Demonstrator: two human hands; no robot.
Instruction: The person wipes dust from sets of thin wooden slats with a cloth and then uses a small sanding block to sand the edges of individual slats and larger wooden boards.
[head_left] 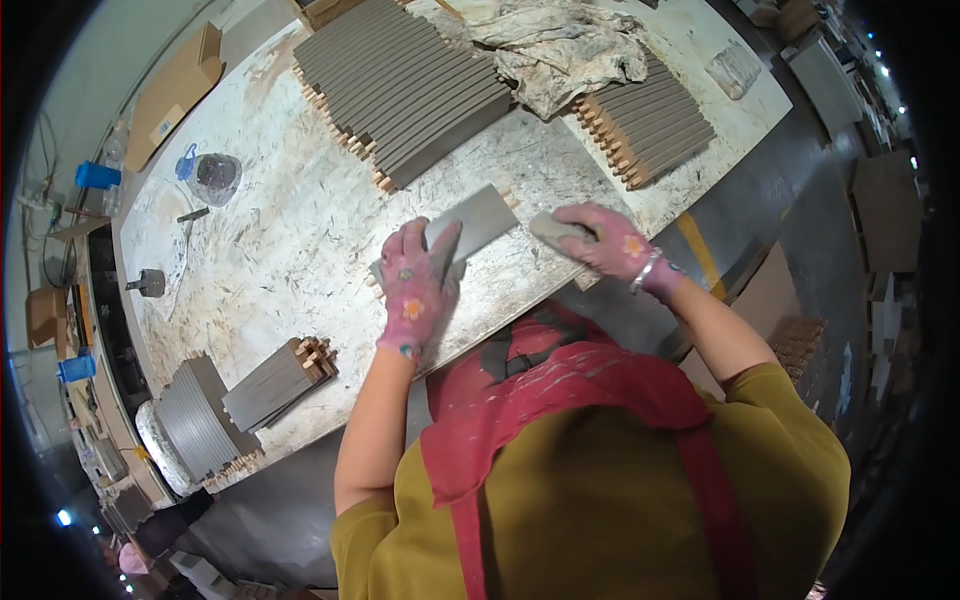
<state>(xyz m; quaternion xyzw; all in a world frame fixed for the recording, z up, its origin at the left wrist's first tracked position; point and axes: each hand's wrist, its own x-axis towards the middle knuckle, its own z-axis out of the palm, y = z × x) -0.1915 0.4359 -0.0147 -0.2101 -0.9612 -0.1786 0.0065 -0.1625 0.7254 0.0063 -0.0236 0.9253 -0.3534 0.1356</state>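
Observation:
A flat grey board [482, 222] with light wooden pegs at its ends lies on the worn white table, near its front edge. My left hand [415, 285], in a pink flowered glove with grey fingers, is laid across the board's left part and grips it. Just past the board's right end is my right hand [606, 243], gloved alike and with a bracelet at the wrist. Its fingers are closed round a small rounded grey pad [552, 231], whose exact kind is unclear. The pad is apart from the board.
Stacked grey pegged boards stand at the back [400, 85], back right [655, 125] and front left [205, 415], with a smaller pile [275, 385] nearby. A stained cloth [560, 50] lies between the back stacks. A clear container [217, 176] and a dark scraper-like piece [150, 283] sit left.

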